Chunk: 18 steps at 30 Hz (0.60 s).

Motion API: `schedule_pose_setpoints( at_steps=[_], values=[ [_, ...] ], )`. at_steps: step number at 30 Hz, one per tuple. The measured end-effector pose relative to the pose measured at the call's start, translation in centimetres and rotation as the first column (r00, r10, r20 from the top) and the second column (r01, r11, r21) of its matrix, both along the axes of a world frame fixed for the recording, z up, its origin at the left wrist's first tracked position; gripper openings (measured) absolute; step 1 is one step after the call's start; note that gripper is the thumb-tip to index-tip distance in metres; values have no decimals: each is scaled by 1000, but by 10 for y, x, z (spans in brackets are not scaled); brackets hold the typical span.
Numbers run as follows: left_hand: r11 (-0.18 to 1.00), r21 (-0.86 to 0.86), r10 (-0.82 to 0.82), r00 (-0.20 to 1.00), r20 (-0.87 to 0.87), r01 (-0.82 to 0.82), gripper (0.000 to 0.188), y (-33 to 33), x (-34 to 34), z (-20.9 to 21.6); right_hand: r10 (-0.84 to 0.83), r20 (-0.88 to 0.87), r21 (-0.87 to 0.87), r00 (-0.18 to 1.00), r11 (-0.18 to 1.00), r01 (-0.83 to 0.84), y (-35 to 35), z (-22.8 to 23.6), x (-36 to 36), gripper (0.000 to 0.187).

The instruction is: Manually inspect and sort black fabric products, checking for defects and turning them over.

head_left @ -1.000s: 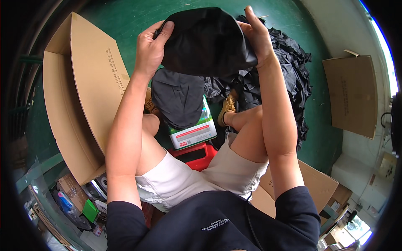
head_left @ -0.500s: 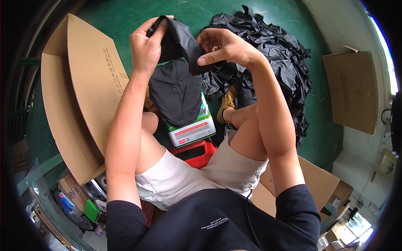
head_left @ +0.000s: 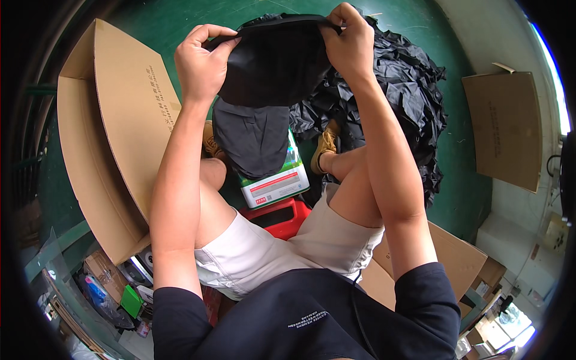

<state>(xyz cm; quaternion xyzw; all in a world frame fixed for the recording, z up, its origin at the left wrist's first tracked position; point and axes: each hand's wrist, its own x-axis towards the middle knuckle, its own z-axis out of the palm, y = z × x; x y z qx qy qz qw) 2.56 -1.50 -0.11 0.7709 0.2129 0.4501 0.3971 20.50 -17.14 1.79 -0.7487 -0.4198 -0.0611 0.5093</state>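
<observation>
Stretched between my hands is a black fabric piece [head_left: 273, 66], its top edge pulled fairly straight and its rounded lower part hanging down. My left hand [head_left: 204, 63] pinches the left end of that edge between thumb and fingers. At the opposite end, my right hand [head_left: 351, 45] grips the other corner. Below it, more flat black fabric [head_left: 252, 141] with a rounded end lies on top of a white and green box-shaped can [head_left: 277, 191] between my legs. The hanging piece covers the far end of this lower fabric.
A heap of crumpled black fabric [head_left: 402, 90] spreads over the green floor [head_left: 465, 138] at the far right. On the left stands a large open cardboard box [head_left: 135, 114]. A red plastic object [head_left: 285, 222] sits behind the can. Another cardboard piece [head_left: 507, 132] leans by the right wall.
My right hand has gone from open beside the fabric to gripping its right corner, moving up and right. The fabric, folded over before, is now spread wide between both hands.
</observation>
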Motion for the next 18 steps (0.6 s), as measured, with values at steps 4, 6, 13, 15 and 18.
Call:
schedule_pose_setpoints(
  at_steps=[4,6,13,15,18],
  values=[
    [975,-200,61,985,-159,-92,18,-12,-2,15,-101,57,169,993,982,90,3,9,-8,21],
    [986,-47,157,986,-50,-159,29,-8,0,13,-41,-76,67,996,997,46,1,29,-16,19],
    [977,-103,182,983,-37,-184,45,6,-9,6,392,-145,-283,908,863,-418,-12,-4,20,20],
    [977,-89,194,981,-10,-194,47,9,-10,7,259,-39,-297,965,919,-259,-13,-10,26,17],
    [975,-101,192,980,-47,-196,47,7,-11,9,-69,95,-104,993,991,79,-9,-6,21,17]
  ],
)
